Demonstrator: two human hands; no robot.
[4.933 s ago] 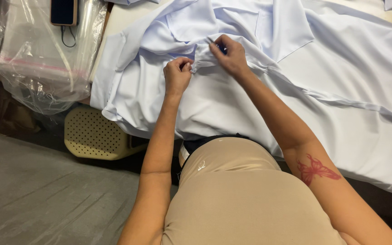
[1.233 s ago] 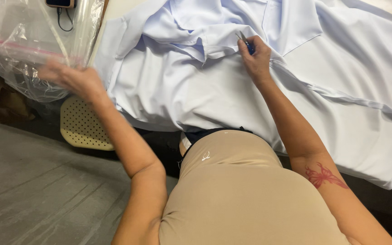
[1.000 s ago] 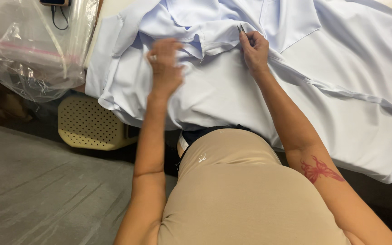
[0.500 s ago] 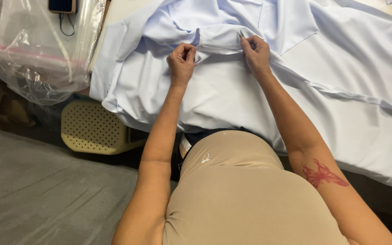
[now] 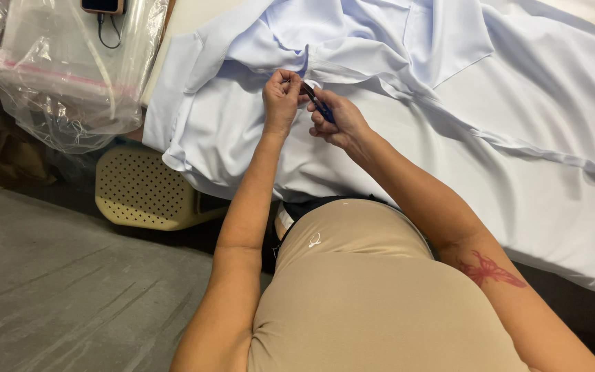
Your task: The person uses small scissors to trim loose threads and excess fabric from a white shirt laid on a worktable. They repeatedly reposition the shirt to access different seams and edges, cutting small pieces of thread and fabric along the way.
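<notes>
A big pale blue garment (image 5: 394, 138) is spread over the bench (image 5: 194, 14) and takes up most of the view; its near edge hangs off the bench towards the person's lap, and a collar and a folded seam are bunched up near its top left. Both hands meet at that bunched seam. The left hand (image 5: 280, 100) is closed in a pinch on a small fold of the garment, lifting it a little. The right hand (image 5: 335, 120), just beside it and touching it, is closed round a small dark blue tool (image 5: 318, 105) — it looks like a thread snipper — whose tip points at the pinched fold.

As a judgement, the work seems to be in the middle: one spot on the seam is being dealt with, the rest of the garment lies loose and unfolded, and how many spots are left cannot be told.

Left of the garment sits a clear plastic bag (image 5: 70, 69), crumpled, with what looks like pale folded cloth inside — the contents are too blurred by the plastic to be sure. A phone (image 5: 102, 5) with a cord lies on top of the bag. Below the bag, under the bench edge, stands a cream perforated stool (image 5: 146, 193) on the grey floor (image 5: 56, 289)
</notes>
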